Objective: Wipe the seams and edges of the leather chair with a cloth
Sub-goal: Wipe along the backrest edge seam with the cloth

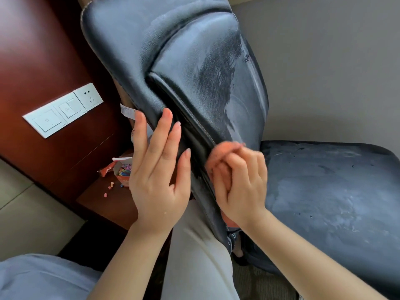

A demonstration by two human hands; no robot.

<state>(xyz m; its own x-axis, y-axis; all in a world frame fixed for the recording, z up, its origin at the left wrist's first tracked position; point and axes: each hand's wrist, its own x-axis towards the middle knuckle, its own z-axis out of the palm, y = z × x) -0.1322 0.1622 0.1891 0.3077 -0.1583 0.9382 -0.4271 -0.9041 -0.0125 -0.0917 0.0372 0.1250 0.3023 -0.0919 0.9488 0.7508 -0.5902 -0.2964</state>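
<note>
A black leather chair fills the view, its backrest dusted with white powder and its seat at the right. My left hand lies flat with straight fingers against the backrest's side edge. My right hand grips a bunched orange cloth and presses it on the stitched seam low on the backrest. Much of the cloth is hidden inside my fist.
A dark wooden wall panel with white switches and a socket is at the left. Below it a wooden ledge holds an open box of coloured chalk and loose pieces. My leg in light trousers is under the chair back.
</note>
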